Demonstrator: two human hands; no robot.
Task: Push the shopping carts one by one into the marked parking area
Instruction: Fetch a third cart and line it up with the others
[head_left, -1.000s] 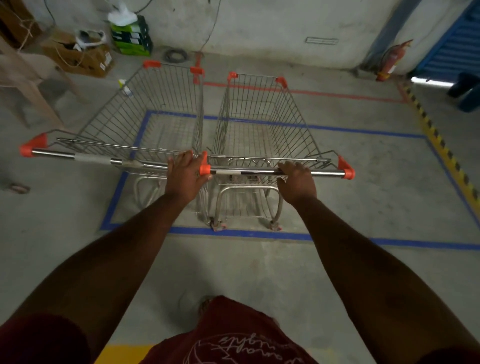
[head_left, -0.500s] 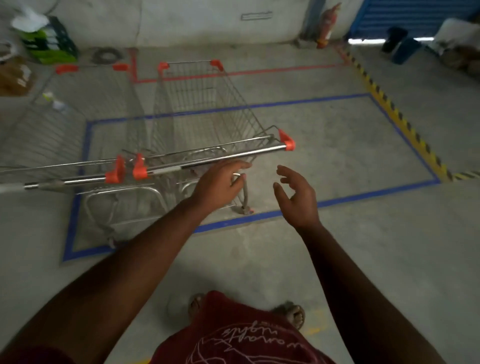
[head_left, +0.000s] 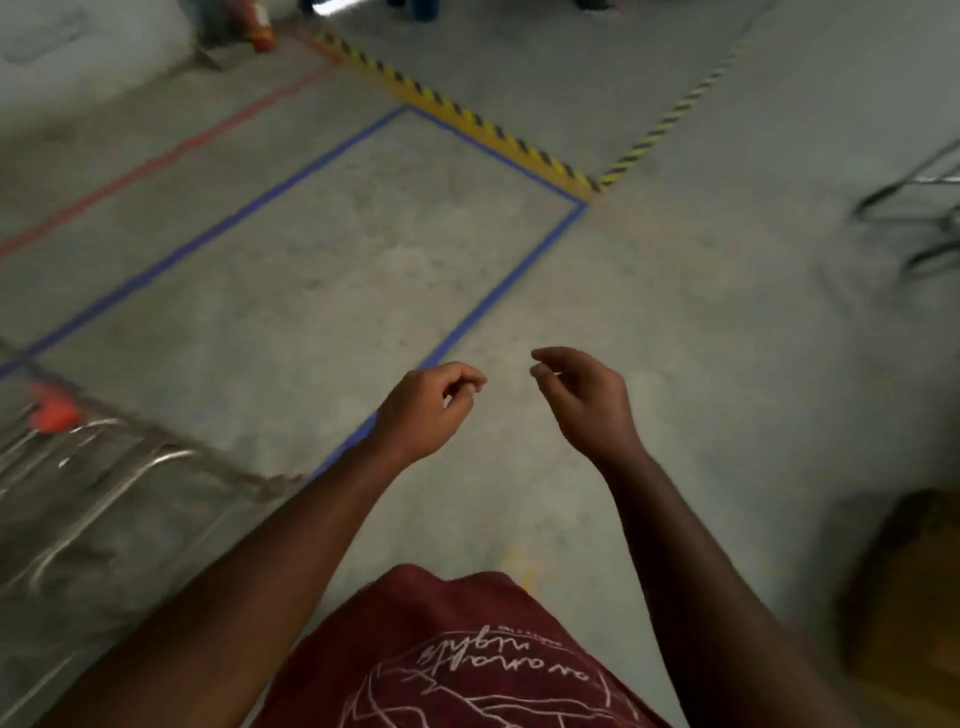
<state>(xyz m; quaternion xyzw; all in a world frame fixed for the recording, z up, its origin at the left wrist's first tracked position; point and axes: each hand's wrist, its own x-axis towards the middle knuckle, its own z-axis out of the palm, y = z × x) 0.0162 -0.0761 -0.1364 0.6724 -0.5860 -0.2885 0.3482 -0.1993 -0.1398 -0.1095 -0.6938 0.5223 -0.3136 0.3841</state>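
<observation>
A blurred metal shopping cart (head_left: 93, 483) with an orange handle cap stands at the lower left, inside the blue-taped parking area (head_left: 498, 291). My left hand (head_left: 426, 410) hovers over the blue line with loosely curled fingers and holds nothing. My right hand (head_left: 587, 395) floats beside it, also loosely curled and empty. Neither hand touches a cart. Part of another cart's frame (head_left: 919, 218) shows at the right edge, outside the blue rectangle.
Yellow-black hazard tape (head_left: 467, 124) runs along the far side of the blue rectangle. A red floor line (head_left: 156, 166) lies beyond it on the left. A fire extinguisher (head_left: 254, 23) stands by the wall. A brown box (head_left: 914, 597) sits at the lower right.
Both hands have let go of the cart handle and drawn back. The view has swung right, so the parked carts slid to the lower left and another cart came into view at right.
</observation>
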